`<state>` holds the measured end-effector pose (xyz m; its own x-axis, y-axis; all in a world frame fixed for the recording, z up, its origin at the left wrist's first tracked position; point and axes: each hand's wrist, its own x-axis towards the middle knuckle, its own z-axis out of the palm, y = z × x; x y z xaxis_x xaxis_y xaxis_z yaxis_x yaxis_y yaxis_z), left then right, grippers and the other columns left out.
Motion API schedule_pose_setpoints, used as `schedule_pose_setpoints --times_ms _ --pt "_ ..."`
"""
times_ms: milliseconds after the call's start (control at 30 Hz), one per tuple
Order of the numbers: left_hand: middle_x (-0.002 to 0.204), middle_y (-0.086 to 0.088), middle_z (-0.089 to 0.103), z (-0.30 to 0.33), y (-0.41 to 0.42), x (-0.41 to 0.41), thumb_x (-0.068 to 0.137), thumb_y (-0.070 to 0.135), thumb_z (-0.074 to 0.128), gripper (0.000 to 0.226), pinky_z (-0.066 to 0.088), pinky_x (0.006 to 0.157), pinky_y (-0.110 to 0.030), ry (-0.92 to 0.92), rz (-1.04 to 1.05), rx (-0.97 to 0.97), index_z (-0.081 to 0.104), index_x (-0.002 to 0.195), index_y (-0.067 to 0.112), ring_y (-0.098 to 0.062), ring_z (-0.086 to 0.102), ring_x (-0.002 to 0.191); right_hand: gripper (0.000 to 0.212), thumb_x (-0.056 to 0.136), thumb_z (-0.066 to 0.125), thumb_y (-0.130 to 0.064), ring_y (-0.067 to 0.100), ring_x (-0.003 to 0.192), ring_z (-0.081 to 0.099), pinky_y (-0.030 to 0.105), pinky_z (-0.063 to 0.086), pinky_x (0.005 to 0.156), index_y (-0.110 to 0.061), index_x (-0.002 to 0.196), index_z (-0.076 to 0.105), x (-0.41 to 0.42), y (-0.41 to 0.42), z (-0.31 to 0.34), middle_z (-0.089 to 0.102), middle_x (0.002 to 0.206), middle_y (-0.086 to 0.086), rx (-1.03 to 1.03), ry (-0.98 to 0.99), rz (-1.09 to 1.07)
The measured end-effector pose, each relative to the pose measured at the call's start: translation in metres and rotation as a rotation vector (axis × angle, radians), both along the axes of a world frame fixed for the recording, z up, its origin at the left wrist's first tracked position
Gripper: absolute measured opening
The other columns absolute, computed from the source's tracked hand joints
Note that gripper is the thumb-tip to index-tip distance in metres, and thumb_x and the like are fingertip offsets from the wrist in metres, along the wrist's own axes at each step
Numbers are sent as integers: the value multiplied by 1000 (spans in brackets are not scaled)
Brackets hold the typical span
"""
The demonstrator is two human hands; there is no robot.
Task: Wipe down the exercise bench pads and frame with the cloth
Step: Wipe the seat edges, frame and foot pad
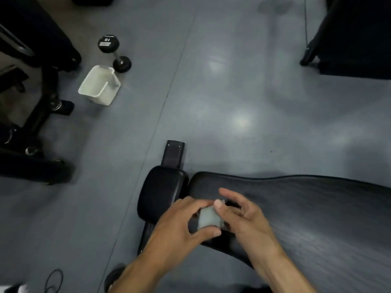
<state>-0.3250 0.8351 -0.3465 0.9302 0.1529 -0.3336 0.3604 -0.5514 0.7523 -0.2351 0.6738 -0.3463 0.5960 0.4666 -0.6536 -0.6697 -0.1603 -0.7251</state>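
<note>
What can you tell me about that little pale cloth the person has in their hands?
The cloth is small, pale grey-green and folded into a compact squarish pad. It looks soft, though blur hides its texture. The left hand pinches it between thumb and fingers, and the right hand holds its far edge. It sits just above the bench's long black pad.

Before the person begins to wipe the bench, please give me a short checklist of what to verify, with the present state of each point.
1. Cloth in hand: ok, the left hand grips it and the right hand pinches it.
2. Cloth folded compact: ok, it looks like a small pad.
3. Cloth damp: cannot tell.
4. Cloth on a pad: not ok, it is held above the gap between the small pad and the long pad.
5. Pads free of objects: ok for the visible parts.
6. Tub close by: ok, it stands on the floor beside the dumbbell.
</note>
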Motion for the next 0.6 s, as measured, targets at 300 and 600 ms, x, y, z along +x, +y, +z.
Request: schedule_pose_setpoints --times_ms 300,600 --pt "62 10 61 18 269 -139 73 78 70 51 37 58 -31 -7 296 -262 67 76 27 -7 47 59 40 76 86 -38 17 110 70 27 58 86 -30 114 76 -116 244 25 73 114 9 -14 -81 71" --pt "82 2 65 59 401 -193 96 52 56 22 49 74 -32 21 338 -604 71 102 38 -10 60 80 46 91 71 -50 24 106 69 41 48 101 -23 129 67 -179 428 64 71 122 13 124 91 299"
